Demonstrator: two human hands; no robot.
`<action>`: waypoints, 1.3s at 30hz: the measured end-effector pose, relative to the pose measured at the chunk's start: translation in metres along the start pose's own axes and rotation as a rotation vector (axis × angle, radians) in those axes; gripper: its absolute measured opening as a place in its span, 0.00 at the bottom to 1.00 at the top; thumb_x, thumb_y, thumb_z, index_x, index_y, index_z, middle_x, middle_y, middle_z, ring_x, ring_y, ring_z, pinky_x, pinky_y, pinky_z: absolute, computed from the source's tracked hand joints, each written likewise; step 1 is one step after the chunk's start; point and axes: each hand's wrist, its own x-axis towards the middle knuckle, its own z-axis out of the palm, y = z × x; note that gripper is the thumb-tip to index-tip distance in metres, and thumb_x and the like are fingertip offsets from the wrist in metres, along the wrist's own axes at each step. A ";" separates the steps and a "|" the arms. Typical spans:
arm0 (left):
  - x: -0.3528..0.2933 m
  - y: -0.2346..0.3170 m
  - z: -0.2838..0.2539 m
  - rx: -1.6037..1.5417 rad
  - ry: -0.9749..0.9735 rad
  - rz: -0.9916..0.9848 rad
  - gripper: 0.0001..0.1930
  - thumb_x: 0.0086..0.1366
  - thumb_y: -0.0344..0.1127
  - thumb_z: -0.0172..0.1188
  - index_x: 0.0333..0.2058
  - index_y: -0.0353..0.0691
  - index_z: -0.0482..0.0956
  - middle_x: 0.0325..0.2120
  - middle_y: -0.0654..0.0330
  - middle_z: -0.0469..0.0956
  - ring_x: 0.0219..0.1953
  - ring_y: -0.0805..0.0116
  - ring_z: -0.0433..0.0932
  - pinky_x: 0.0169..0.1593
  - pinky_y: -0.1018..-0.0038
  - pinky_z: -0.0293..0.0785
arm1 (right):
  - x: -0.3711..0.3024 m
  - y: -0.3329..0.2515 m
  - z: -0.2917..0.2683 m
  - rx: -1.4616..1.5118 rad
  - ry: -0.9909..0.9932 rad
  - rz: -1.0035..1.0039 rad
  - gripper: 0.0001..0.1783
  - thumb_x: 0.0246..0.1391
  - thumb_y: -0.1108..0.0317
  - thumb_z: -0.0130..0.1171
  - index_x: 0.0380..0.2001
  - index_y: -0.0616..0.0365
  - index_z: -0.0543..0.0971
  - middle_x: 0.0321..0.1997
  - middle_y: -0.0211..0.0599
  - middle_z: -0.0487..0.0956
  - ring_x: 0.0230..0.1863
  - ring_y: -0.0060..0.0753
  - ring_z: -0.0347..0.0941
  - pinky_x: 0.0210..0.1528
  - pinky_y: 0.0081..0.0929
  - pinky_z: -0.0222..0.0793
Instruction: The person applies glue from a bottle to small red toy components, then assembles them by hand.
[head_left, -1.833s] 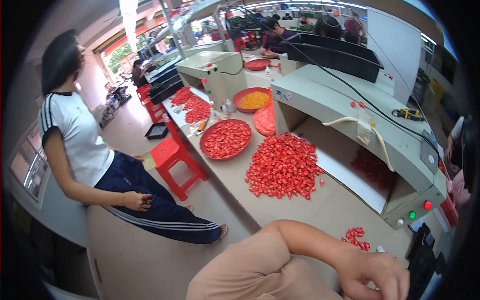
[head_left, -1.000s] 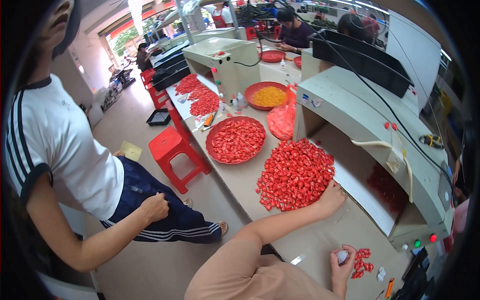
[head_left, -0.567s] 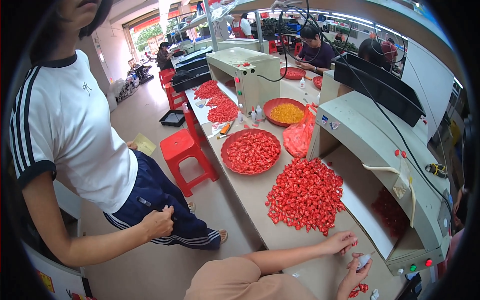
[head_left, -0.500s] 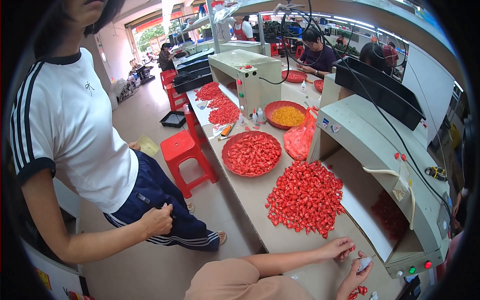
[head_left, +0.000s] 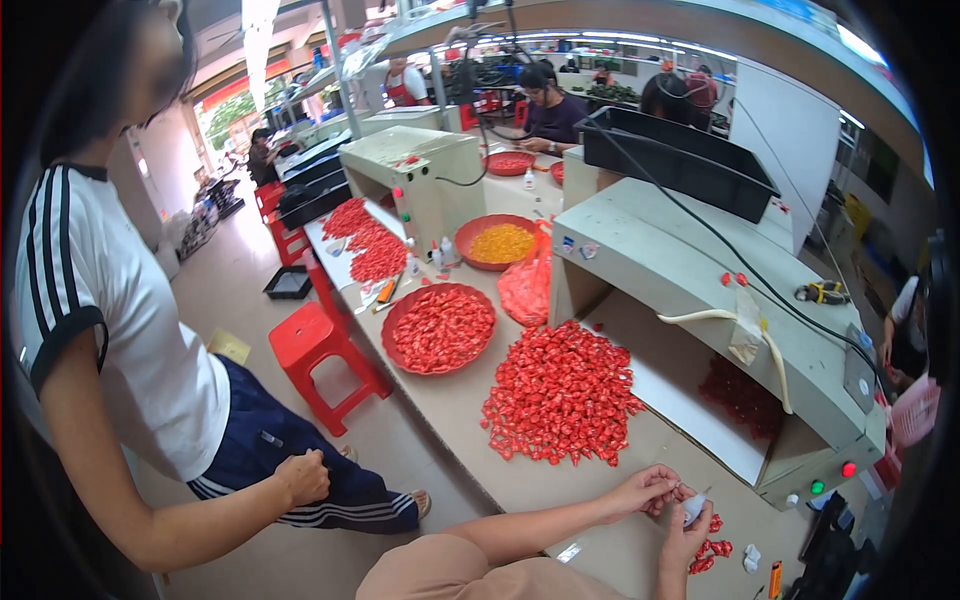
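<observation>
At the near right of the bench, my left hand (head_left: 648, 490) is closed in a pinch on a small red piece, mostly hidden by the fingers. Close beside it, my right hand (head_left: 684, 538) grips a small white squeeze bottle (head_left: 694, 508) with a thin tip, pointing up and away. The bottle is right by the left fingertips; whether it touches the red piece I cannot tell. Several loose red pieces (head_left: 712, 553) lie right of my right hand. Beyond my hands spreads a large heap of shiny red pieces (head_left: 562, 395).
A grey open-fronted machine (head_left: 700, 250) stands at the right, a black bin (head_left: 675, 150) on top. Farther left are a red tray of red pieces (head_left: 440, 328) and a bowl of yellow pieces (head_left: 500, 243). A person (head_left: 120, 330) stands left, near a red stool (head_left: 318, 350).
The view has turned right, so the bench things shift left in it. My hands have drawn closer together, the bottle now right by the left fingertips.
</observation>
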 end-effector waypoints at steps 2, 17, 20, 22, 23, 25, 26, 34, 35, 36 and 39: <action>-0.001 -0.001 -0.001 -0.009 0.006 0.018 0.11 0.72 0.41 0.50 0.48 0.45 0.67 0.41 0.64 0.78 0.33 0.82 0.70 0.38 0.82 0.69 | -0.002 -0.002 0.001 0.028 -0.049 -0.011 0.19 0.55 0.68 0.62 0.45 0.65 0.69 0.48 0.43 0.76 0.46 0.30 0.74 0.52 0.29 0.70; -0.002 0.002 0.000 0.030 -0.050 -0.006 0.12 0.72 0.41 0.51 0.48 0.43 0.69 0.49 0.63 0.77 0.37 0.81 0.73 0.40 0.81 0.71 | 0.000 -0.002 -0.004 0.057 -0.051 0.022 0.17 0.56 0.69 0.61 0.44 0.66 0.69 0.44 0.41 0.76 0.43 0.28 0.75 0.49 0.27 0.72; -0.003 0.004 0.002 0.025 -0.072 -0.019 0.12 0.72 0.41 0.50 0.48 0.43 0.70 0.48 0.64 0.77 0.39 0.81 0.73 0.41 0.81 0.71 | -0.001 0.002 -0.007 0.063 -0.048 0.015 0.17 0.56 0.69 0.60 0.45 0.66 0.69 0.45 0.41 0.76 0.44 0.28 0.75 0.50 0.27 0.71; -0.003 0.002 0.001 0.024 -0.078 -0.020 0.12 0.72 0.41 0.50 0.48 0.43 0.70 0.47 0.64 0.77 0.40 0.80 0.74 0.42 0.80 0.72 | -0.001 -0.001 -0.006 0.073 -0.044 0.014 0.17 0.56 0.70 0.60 0.45 0.65 0.69 0.45 0.41 0.76 0.44 0.29 0.75 0.50 0.27 0.71; -0.003 0.000 0.001 0.020 -0.078 -0.037 0.12 0.72 0.41 0.50 0.48 0.43 0.70 0.47 0.64 0.77 0.41 0.80 0.74 0.42 0.81 0.72 | -0.002 -0.004 -0.007 0.042 -0.056 0.008 0.15 0.57 0.71 0.58 0.45 0.65 0.69 0.46 0.41 0.75 0.45 0.29 0.75 0.51 0.28 0.71; 0.001 -0.002 -0.004 0.019 -0.083 -0.055 0.12 0.72 0.41 0.49 0.48 0.43 0.70 0.47 0.65 0.77 0.41 0.80 0.74 0.42 0.81 0.72 | 0.000 -0.005 -0.005 0.010 -0.062 -0.001 0.13 0.58 0.73 0.56 0.45 0.64 0.68 0.47 0.41 0.75 0.46 0.30 0.75 0.52 0.28 0.71; 0.001 -0.002 -0.003 0.023 -0.083 -0.040 0.11 0.72 0.41 0.49 0.48 0.43 0.70 0.47 0.65 0.77 0.41 0.81 0.74 0.42 0.81 0.72 | 0.000 -0.004 -0.005 0.043 -0.052 0.006 0.15 0.57 0.71 0.58 0.44 0.65 0.69 0.46 0.41 0.75 0.45 0.29 0.75 0.51 0.28 0.71; -0.004 0.002 0.001 0.014 -0.097 0.024 0.11 0.73 0.41 0.49 0.47 0.44 0.70 0.47 0.65 0.77 0.38 0.82 0.71 0.42 0.81 0.71 | 0.000 0.002 -0.008 0.040 -0.067 0.006 0.17 0.56 0.69 0.61 0.44 0.65 0.69 0.45 0.41 0.76 0.43 0.29 0.75 0.50 0.27 0.71; -0.003 0.002 0.002 0.008 -0.090 0.002 0.10 0.73 0.41 0.49 0.47 0.44 0.70 0.45 0.65 0.77 0.38 0.82 0.71 0.42 0.81 0.71 | 0.001 0.003 -0.008 0.037 -0.084 0.006 0.17 0.56 0.69 0.61 0.44 0.65 0.69 0.45 0.41 0.76 0.43 0.29 0.75 0.50 0.27 0.71; -0.001 0.002 0.002 0.001 -0.082 -0.022 0.10 0.73 0.41 0.49 0.47 0.43 0.70 0.43 0.66 0.77 0.38 0.82 0.71 0.42 0.80 0.71 | 0.000 0.003 -0.008 0.019 -0.069 0.008 0.15 0.57 0.71 0.59 0.45 0.65 0.69 0.45 0.40 0.75 0.45 0.29 0.75 0.51 0.27 0.71; -0.003 0.002 0.002 -0.073 -0.089 -0.030 0.10 0.72 0.41 0.49 0.46 0.43 0.71 0.36 0.69 0.74 0.36 0.82 0.70 0.41 0.80 0.70 | 0.001 0.006 -0.009 -0.030 -0.041 0.014 0.14 0.58 0.73 0.57 0.45 0.65 0.69 0.46 0.40 0.75 0.47 0.29 0.74 0.52 0.27 0.70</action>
